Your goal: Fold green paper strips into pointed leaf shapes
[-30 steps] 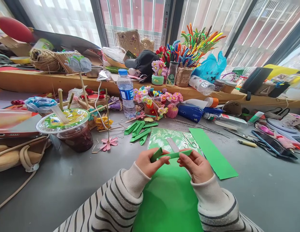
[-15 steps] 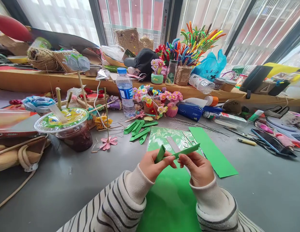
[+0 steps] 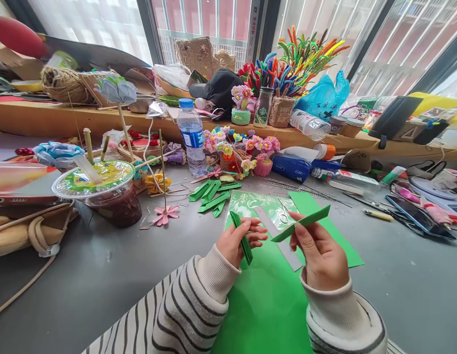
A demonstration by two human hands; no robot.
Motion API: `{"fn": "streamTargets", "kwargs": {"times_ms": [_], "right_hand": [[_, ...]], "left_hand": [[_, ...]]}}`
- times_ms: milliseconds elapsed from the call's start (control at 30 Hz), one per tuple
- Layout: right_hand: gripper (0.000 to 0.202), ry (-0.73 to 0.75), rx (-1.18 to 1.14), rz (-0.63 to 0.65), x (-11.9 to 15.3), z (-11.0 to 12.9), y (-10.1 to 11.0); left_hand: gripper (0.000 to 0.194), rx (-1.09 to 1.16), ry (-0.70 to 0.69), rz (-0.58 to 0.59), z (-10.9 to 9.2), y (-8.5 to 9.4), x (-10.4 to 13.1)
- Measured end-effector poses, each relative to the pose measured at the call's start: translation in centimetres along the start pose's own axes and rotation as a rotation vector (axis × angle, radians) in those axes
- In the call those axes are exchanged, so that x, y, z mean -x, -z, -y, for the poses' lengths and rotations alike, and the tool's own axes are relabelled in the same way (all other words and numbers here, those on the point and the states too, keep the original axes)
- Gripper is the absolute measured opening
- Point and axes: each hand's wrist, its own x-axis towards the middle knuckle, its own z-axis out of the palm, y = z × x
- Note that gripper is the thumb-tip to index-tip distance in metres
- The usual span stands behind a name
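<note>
My left hand [image 3: 239, 242] grips a folded green paper piece [image 3: 246, 250] between thumb and palm, its other fingers spread. A second folded green strip [image 3: 301, 223] is pinched in my right hand [image 3: 319, 250], slanting up to the right. Both hands are above a large green sheet [image 3: 265, 305]. A pale ruler [image 3: 283, 246] lies on the sheet between them, partly below the right-hand strip. Several folded green pieces [image 3: 214, 196] lie in a pile beyond my left hand. Small scissors [image 3: 283, 216] rest on a clear packet, partly hidden.
A lidded drink cup [image 3: 118, 206], a pink paper flower [image 3: 165, 215] and a water bottle [image 3: 191, 140] stand at the left and centre. A green card strip [image 3: 342, 241] and a phone [image 3: 420, 216] are at the right. A crowded wooden shelf [image 3: 140, 120] runs behind.
My hands have moved apart. The strip that both hands touched is now in my right hand alone, further right. The piece in my left hand has tilted, and my left fingers have spread.
</note>
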Motion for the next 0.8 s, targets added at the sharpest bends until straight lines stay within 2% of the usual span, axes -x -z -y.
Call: {"fn": "streamTargets", "kwargs": {"times_ms": [100,133,267,433,567,800], "right_hand": [[0.023,0.036,0.120,0.070,0.3,-0.2,-0.1],[0.026,0.062,0.155,0.154,0.4,-0.3,-0.2],[0.015,0.102,0.323,0.290,0.8,-0.4,-1.0],[0.008,0.118,0.376,0.303,1.2,-0.1,-1.4],[0.006,0.156,0.389,0.306,1.4,0.1,-1.3],[0.006,0.261,0.491,0.285,1.5,0.1,-1.2]], "left_hand": [[0.014,0.007,0.020,0.005,0.0,-0.2,0.2],[0.014,0.008,0.020,0.012,0.0,-0.3,0.2],[0.021,0.044,-0.029,0.090,0.2,0.0,0.2],[0.032,0.145,-0.042,0.236,0.4,0.0,0.4],[0.036,0.121,-0.045,0.327,0.7,-0.1,0.7],[0.037,0.059,-0.080,0.391,1.0,0.0,0.8]]}}
